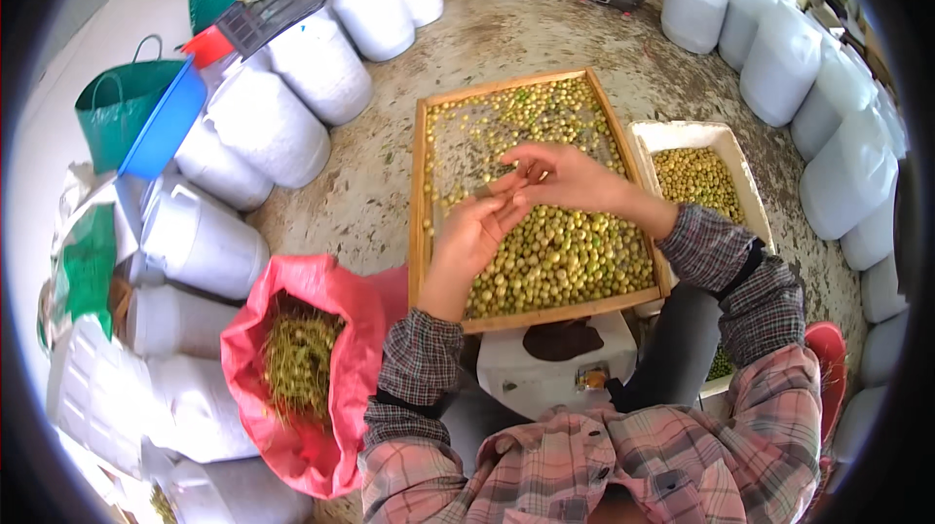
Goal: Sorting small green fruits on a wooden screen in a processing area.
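My left hand (pixel 475 235) and my right hand (pixel 565 178) meet above a wooden-framed tray (pixel 418 203), fingertips close together. The left palm is turned up with its fingers bent. My right fingers curl down toward it in a pinch; whatever lies between the fingertips is too small to make out. Small round yellow-green fruits (pixel 560 266) lie piled in the near half of the tray and scattered thinly at its far end. A white stool-like support (pixel 511 368) shows under the tray's near edge, between my knees.
Right of the tray stands a white foam box (pixel 756 195) holding similar fruits. On the left, a pink sack (pixel 362 368) holds thin greenish-brown stalks (pixel 300 358). White plastic barrels (pixel 268 125) line both sides. A blue basin (pixel 173 125) and green bags (pixel 115 110) rest on the left ones.
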Action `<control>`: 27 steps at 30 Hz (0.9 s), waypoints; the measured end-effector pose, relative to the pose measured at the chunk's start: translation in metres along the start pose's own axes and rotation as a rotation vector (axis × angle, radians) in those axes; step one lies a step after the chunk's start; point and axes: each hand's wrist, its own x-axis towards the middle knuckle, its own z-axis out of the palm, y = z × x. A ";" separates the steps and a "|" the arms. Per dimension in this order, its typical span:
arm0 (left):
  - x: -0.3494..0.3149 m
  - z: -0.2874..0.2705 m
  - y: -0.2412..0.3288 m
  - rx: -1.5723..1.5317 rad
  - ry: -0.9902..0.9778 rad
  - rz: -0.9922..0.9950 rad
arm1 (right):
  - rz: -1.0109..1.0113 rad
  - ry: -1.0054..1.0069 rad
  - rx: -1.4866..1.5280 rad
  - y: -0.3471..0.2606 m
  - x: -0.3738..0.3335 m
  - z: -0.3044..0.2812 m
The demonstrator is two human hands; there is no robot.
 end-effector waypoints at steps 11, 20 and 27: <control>-0.234 -0.037 -0.035 -0.256 0.322 0.494 | -0.296 0.249 0.012 -0.154 -0.021 0.136; -0.264 -0.039 -0.058 -0.378 0.363 0.484 | -0.723 -0.005 -0.136 -0.114 0.022 0.280; -0.184 0.022 -0.073 0.583 0.328 0.565 | 0.694 0.258 1.393 -0.029 -0.092 0.181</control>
